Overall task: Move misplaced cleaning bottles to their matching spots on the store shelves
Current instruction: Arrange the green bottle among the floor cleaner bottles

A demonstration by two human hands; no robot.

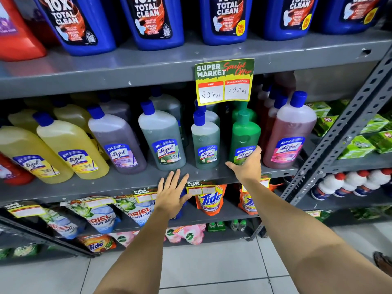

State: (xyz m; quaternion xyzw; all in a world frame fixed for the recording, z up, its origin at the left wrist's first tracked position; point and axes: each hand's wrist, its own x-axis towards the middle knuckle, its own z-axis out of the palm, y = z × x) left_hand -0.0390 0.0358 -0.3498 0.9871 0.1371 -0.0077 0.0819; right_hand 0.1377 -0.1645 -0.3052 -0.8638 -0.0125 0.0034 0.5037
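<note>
Opaque green plastic Lizol bottle (pixel 245 136), green cap, stands upright on grey metal shelf (pixel 127 183), between a small grey-green bottle (pixel 205 143) left and a pink-liquid bottle (pixel 289 132) right. Right hand (pixel 247 164) wraps its lower label. Left hand (pixel 171 195) hovers empty at the near shelf edge, fingers spread. Yellow price tag (pixel 224 81) hangs above. White tiled floor (pixel 212 268) below.

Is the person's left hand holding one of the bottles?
No, the left hand is spread open with flat fingers in front of the shelf edge, while the right hand is at the green Lizol bottle.
</note>
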